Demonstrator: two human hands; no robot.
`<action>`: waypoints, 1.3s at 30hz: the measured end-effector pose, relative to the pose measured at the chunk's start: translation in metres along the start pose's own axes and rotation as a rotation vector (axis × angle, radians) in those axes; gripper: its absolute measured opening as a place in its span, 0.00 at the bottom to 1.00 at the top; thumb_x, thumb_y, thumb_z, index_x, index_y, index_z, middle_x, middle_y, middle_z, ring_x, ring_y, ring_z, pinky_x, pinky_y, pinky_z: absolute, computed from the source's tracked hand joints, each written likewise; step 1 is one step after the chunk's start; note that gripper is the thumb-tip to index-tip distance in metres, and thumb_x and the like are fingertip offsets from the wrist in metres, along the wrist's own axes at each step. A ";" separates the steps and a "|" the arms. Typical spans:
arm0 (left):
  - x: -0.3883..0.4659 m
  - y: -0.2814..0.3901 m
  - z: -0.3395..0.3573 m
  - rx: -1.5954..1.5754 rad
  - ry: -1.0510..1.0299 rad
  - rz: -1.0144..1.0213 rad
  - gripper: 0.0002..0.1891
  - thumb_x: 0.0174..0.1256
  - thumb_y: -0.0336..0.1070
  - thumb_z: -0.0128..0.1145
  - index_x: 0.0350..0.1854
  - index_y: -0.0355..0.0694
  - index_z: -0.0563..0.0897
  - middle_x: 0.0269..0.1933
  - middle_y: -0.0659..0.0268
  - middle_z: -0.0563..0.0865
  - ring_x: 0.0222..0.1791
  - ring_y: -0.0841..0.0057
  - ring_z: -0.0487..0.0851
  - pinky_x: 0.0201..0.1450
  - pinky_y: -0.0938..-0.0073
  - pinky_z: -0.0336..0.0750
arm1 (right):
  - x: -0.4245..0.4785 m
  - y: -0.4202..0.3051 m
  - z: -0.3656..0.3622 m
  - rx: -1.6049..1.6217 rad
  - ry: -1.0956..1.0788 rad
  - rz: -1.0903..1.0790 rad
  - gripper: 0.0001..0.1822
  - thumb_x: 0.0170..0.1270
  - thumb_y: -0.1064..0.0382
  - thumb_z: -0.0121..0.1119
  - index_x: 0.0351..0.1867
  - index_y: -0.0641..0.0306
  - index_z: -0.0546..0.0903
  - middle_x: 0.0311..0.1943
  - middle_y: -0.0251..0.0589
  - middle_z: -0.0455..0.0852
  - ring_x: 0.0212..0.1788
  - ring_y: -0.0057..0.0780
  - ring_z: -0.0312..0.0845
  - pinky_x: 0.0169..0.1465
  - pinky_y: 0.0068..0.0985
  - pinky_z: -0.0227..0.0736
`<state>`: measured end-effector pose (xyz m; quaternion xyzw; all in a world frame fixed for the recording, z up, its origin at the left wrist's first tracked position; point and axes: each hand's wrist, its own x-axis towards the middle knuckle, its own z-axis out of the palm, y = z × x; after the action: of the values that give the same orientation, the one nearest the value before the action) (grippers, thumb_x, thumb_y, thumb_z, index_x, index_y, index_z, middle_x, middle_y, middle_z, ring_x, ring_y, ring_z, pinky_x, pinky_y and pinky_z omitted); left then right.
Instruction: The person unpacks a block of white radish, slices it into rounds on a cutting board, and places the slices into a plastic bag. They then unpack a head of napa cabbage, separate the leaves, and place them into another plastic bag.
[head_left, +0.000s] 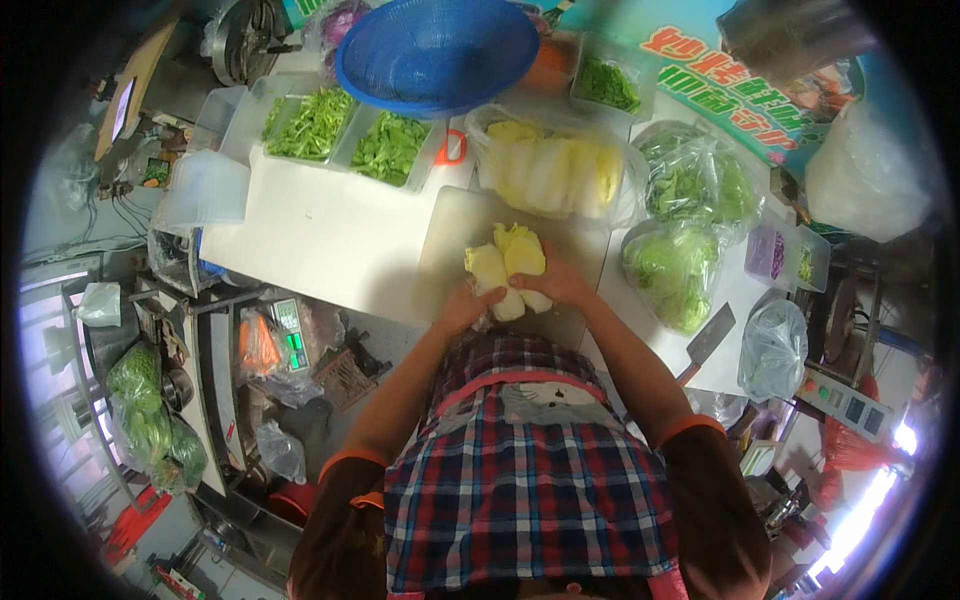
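Two pieces of napa cabbage lie side by side over a cutting board (442, 247), their pale yellow leafy ends pointing away from me. My left hand (472, 304) grips the left cabbage piece (489, 271), thumb across its lower part. Around the right cabbage piece (525, 259) is my right hand (559, 277), thumb laid on its near half. The two pieces touch near the middle and spread slightly apart at both ends. Beyond the board, a plastic-lined tub (487, 176) holds several more napa cabbage pieces (555, 165).
A cleaver (711, 332) lies at the right, near bagged green vegetables (671, 270). Bins of cut greens (311, 124) and orange-handled scissors (452, 148) are at the back left, below a blue colander (439, 52). A digital scale (291, 334) stands lower left.
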<state>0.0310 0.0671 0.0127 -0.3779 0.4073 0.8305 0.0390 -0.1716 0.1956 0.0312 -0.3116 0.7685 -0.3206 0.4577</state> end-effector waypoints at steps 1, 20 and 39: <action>0.001 -0.002 0.001 0.003 -0.038 0.005 0.27 0.71 0.40 0.71 0.68 0.35 0.79 0.57 0.60 0.89 0.54 0.71 0.88 0.57 0.66 0.83 | -0.009 -0.003 -0.002 0.145 -0.061 -0.001 0.58 0.52 0.36 0.81 0.79 0.66 0.67 0.70 0.57 0.78 0.73 0.54 0.73 0.75 0.44 0.68; 0.071 0.224 0.050 0.647 -0.055 0.129 0.49 0.61 0.56 0.78 0.79 0.36 0.70 0.69 0.55 0.83 0.65 0.70 0.82 0.63 0.68 0.78 | 0.037 -0.091 -0.087 0.285 0.556 -0.312 0.56 0.59 0.56 0.80 0.82 0.72 0.56 0.75 0.55 0.72 0.77 0.43 0.69 0.77 0.34 0.65; 0.154 0.162 0.023 0.243 0.319 0.372 0.34 0.58 0.43 0.72 0.64 0.29 0.81 0.54 0.51 0.89 0.45 0.66 0.90 0.48 0.63 0.83 | 0.090 -0.087 -0.077 -0.416 0.815 -0.145 0.65 0.51 0.40 0.82 0.81 0.75 0.57 0.76 0.71 0.65 0.78 0.63 0.63 0.77 0.44 0.65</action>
<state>-0.1527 -0.0614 0.0247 -0.4150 0.5674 0.6985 -0.1340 -0.2599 0.0897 0.0823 -0.2983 0.9099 -0.2872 0.0224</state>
